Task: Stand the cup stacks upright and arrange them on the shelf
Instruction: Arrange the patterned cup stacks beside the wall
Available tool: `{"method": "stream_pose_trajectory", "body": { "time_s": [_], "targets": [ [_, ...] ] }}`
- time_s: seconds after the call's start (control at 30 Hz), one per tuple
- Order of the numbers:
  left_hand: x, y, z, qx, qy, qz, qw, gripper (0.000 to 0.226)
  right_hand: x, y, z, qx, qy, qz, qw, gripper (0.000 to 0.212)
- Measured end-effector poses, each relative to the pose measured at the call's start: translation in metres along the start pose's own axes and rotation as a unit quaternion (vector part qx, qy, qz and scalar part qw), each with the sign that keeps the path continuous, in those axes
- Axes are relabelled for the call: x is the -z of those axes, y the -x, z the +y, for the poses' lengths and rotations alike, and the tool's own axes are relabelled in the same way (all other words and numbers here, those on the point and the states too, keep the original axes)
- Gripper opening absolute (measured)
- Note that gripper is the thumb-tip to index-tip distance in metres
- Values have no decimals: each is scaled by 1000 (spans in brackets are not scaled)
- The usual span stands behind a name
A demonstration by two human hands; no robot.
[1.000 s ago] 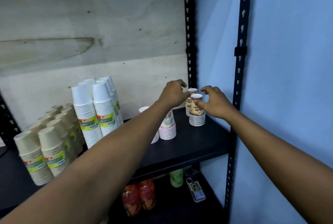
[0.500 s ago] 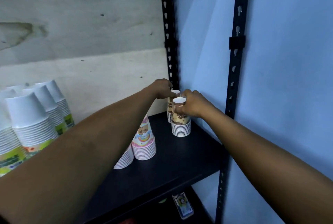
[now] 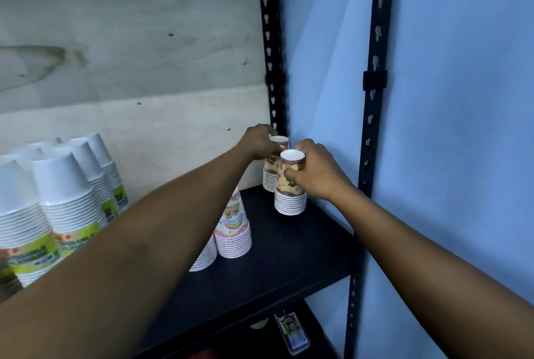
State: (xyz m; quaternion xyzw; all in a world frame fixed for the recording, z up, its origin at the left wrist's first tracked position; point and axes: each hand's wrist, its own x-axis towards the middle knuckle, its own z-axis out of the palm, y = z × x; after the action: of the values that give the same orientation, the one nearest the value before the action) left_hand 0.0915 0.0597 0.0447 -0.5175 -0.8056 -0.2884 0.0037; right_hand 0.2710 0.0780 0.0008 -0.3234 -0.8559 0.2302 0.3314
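Note:
Two small brown-printed cup stacks stand upside down in the back right corner of the black shelf (image 3: 303,254). My right hand (image 3: 313,172) grips the front brown stack (image 3: 290,202) round its upper cups. My left hand (image 3: 258,141) holds the top of the rear brown stack (image 3: 270,178), which is partly hidden behind the front one. A pink-printed stack (image 3: 233,228) stands upright nearer me, with another white stack (image 3: 203,257) beside it, mostly hidden by my left forearm.
Several tall white stacks with green labels (image 3: 66,205) fill the shelf's left part. Black slotted uprights (image 3: 375,98) frame the right side against a blue wall. A plywood panel backs the shelf. A small packet (image 3: 291,332) lies on the lower shelf.
Both hands have stayed on the two brown stacks in the corner. The view has swung right and closer, then held nearly still.

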Motion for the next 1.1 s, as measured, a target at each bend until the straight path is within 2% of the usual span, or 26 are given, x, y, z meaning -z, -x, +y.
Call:
{"method": "stream_pose_trajectory", "body": {
  "time_s": [0.2, 0.37, 0.5, 0.67, 1.1],
  "targets": [
    [48, 44, 25, 22, 162, 69, 984, 56, 40, 36, -19, 25, -30, 56, 998, 59],
    [82, 98, 39, 18, 219, 93, 971, 51, 62, 65, -29, 31, -29, 57, 997, 61],
    [101, 156, 39, 22, 217, 129, 967, 51, 64, 83, -27, 30, -44, 59, 997, 57],
    [93, 220, 18, 40, 175, 141, 974, 55, 40, 99, -30, 28, -64, 13, 997, 51],
    [48, 277, -41, 98, 143, 148, 974, 56, -28, 116, -44, 47, -110, -51, 992, 48]
  ]
}}
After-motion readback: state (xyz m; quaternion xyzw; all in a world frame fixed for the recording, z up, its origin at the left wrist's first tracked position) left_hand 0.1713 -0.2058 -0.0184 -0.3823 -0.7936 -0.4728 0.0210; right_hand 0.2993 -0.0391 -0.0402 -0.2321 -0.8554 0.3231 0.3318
